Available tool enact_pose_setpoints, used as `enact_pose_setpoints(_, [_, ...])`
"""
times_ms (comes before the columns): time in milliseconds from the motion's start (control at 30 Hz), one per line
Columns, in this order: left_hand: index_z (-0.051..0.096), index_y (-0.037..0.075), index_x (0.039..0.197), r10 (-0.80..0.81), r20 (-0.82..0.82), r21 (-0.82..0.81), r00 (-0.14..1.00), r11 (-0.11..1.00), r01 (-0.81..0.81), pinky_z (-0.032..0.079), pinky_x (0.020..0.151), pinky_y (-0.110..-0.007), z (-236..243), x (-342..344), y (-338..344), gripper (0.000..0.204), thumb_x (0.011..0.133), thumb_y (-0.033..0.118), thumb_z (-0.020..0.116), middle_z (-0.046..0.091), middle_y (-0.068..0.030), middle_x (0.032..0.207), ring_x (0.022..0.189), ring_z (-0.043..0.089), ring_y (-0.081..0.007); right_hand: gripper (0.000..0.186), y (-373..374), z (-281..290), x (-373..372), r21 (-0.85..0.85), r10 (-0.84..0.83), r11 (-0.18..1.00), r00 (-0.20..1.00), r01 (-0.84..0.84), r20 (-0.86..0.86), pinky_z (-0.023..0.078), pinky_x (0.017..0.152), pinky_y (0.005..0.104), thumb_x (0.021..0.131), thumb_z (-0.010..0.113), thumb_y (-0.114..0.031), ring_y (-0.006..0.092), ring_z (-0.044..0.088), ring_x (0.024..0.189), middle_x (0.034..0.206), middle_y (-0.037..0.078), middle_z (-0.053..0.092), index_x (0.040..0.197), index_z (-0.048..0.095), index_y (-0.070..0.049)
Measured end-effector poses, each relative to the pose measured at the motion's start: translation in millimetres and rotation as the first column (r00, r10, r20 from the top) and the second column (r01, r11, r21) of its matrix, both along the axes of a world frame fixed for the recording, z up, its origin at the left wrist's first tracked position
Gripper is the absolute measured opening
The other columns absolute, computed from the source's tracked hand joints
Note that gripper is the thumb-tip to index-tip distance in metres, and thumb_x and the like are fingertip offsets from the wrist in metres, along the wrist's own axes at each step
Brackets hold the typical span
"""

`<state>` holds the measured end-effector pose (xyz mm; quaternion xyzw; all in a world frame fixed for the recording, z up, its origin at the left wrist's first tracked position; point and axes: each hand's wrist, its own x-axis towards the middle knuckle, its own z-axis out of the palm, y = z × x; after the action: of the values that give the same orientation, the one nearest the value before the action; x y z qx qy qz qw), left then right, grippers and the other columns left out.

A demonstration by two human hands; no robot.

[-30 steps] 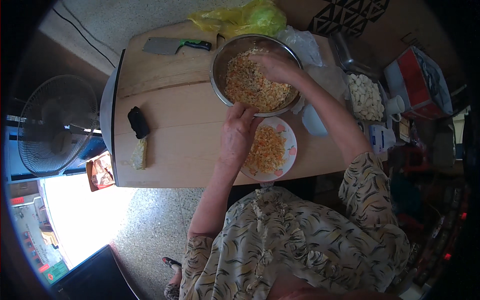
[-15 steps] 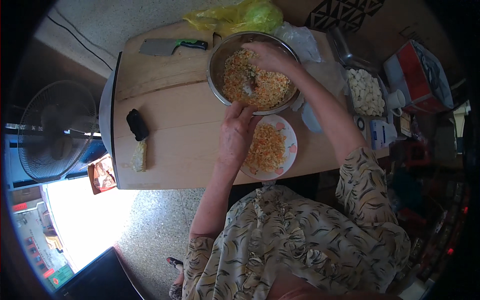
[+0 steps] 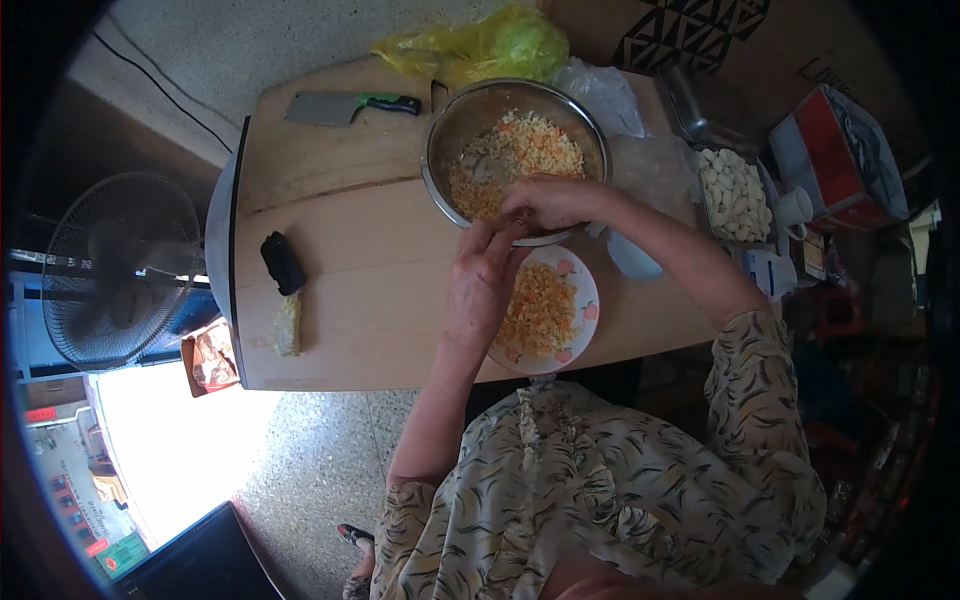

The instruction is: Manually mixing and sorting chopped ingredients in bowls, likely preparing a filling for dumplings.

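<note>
Left hand [image 3: 478, 285] and right hand [image 3: 558, 200] together at the near rim of a stainless-steel bowl [image 3: 488, 107]; either's grip cannot be determined. Chopped vegetable mixture [image 3: 540, 145] lies beyond them, inside. Peach-patterned plate [image 3: 589, 290]: just right of the left hand.

This seems a home cooking space: at the bare fingers [image 3: 482, 238], a round silver metal bowl [image 3: 453, 128] of chopped orange-and-white food [image 3: 535, 145]; left of them, a broad-bladed grey cleaver [image 3: 322, 108] and a round grey wire-caged fan [image 3: 125, 270].
</note>
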<state>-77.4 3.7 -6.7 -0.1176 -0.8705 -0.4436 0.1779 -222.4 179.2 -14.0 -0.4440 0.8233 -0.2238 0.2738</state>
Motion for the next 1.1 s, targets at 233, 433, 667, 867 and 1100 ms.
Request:
enact_pose_setpoints(233, [0.073,0.002,0.100,-0.012,-0.023,-0.038,1.000,0.999,0.011,0.056,0.079,-0.043,5.9,-1.3,1.5,0.020,0.082,0.006,0.080,0.066,-0.0132,0.097,0.091,0.067,-0.0336,0.017,26.9,10.0,-76.9,-0.175,-0.366,0.930,0.772,0.323,-0.520,0.055,0.082,0.0392,0.086,0.071,-0.007,0.0276,0.071,0.093,0.095,0.014,0.074,0.103,0.075,-0.007])
enact_pose_setpoints(433, [0.071,0.003,0.103,-0.039,0.025,-0.024,0.999,0.999,0.039,0.055,0.084,-0.044,2.1,0.4,0.3,0.021,0.084,0.007,0.077,0.064,-0.0128,0.103,0.099,0.064,-0.0347,0.018,20.7,43.4,-63.2,-0.410,-0.573,0.735,0.818,0.540,0.050,0.054,0.079,0.0289,0.095,0.070,-0.015,0.0111,0.067,0.086,0.093,0.008,0.074,0.109,0.074,-0.005])
enact_pose_setpoints(667, [0.070,0.004,0.109,-0.012,0.001,-0.104,1.000,0.995,0.012,0.055,0.087,-0.045,5.8,6.5,2.1,0.022,0.088,0.007,0.072,0.063,-0.0133,0.111,0.105,0.063,-0.0347,0.016,33.4,37.6,-48.1,-0.325,-0.667,0.729,0.731,0.602,-0.144,0.058,0.082,0.0356,0.086,0.070,-0.005,0.0239,0.075,0.091,0.098,0.015,0.077,0.100,0.077,-0.002])
enact_pose_setpoints(867, [0.069,0.004,0.115,-0.002,-0.006,-0.116,1.000,0.993,0.001,0.056,0.088,-0.044,1.7,13.5,-0.3,0.026,0.089,0.004,0.070,0.063,-0.0144,0.117,0.107,0.063,-0.0347,0.017,15.2,19.3,-46.4,-0.327,-0.600,0.797,0.728,0.508,-0.330,0.057,0.086,0.0434,0.084,0.063,-0.001,0.0359,0.072,0.097,0.093,0.019,0.074,0.095,0.075,-0.002])
enact_pose_setpoints(1100, [0.069,0.006,0.122,-0.026,0.005,-0.019,1.000,0.999,0.026,0.060,0.086,-0.043,18.7,43.4,8.1,0.035,0.088,-0.003,0.069,0.061,-0.0170,0.131,0.108,0.066,-0.0343,0.028,-6.6,-27.9,-75.6,-0.145,-0.436,0.893,0.740,0.425,-0.512,0.056,0.092,0.0499,0.085,0.061,0.000,0.0380,0.068,0.108,0.113,0.019,0.071,0.111,0.071,-0.005])
